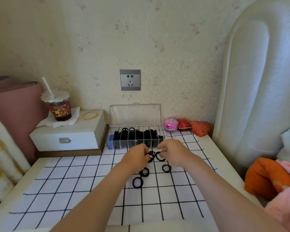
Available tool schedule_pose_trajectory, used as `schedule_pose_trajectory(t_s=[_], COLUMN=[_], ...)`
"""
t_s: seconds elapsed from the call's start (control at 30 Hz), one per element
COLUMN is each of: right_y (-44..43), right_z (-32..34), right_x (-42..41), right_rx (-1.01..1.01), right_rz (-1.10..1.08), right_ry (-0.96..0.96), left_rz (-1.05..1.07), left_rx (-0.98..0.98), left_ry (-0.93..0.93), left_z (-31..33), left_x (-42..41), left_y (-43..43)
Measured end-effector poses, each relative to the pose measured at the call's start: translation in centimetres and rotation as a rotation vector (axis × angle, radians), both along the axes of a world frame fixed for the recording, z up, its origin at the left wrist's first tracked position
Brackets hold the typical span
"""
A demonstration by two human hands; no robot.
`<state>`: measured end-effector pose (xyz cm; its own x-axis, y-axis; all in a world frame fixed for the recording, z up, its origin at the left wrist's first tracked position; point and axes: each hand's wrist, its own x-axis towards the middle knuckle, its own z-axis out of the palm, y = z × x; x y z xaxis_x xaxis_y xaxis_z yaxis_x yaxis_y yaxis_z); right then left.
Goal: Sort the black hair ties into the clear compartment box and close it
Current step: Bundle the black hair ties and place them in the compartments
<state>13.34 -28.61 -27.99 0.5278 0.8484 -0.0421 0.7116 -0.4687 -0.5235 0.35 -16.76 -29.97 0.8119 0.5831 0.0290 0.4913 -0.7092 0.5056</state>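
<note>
Your forearms reach fwd over a checked cloth (74, 181). L hand (137, 154) pinches a couple of black ties (150, 156); R hand (172, 150) pinches one tie (159, 157), hands close together, just before the clear box (120, 144). Its lid (135, 114) stands upright by the wall, likely so compartments are reachable; most already hold ties. Three loose ties (137, 182) lie on cloth near you. Cup (59, 108) label: gold print, too small to read.

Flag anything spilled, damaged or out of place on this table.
Nothing spilled or damaged. Three black hair ties lie loose on the checked cloth, outside the open compartment box; the left hand and right hand pinch others. At the box's left end sits something blue, beside black ties.
</note>
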Motion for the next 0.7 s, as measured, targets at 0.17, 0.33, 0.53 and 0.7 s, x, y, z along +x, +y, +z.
schedule_pose_trajectory(t_s=[0.17, 0.33, 0.53, 0.7], right_y=[-0.9, -1.6, -1.0, 0.1], right_z=[0.8, 0.1, -0.1, -0.3], right_x=[0.6, 0.2, -0.7, -1.4], right_rx=[-0.025, -0.197, -0.280, -0.253], right_rz=[0.032, 0.126, 0.124, 0.141], right_ry=[0.083, -0.025, -0.168, -0.176], left_rz=[0.032, -0.023, -0.111, -0.130], left_rx=[-0.268, -0.359, -0.159, 0.016], left_ry=[-0.116, -0.030, 0.091, 0.263], left_z=[1.6, 2.3, 1.9, 1.4], left_x=[-0.6, -2.0, -2.6, -2.1], left_y=[0.6, 0.1, -0.2, -0.5])
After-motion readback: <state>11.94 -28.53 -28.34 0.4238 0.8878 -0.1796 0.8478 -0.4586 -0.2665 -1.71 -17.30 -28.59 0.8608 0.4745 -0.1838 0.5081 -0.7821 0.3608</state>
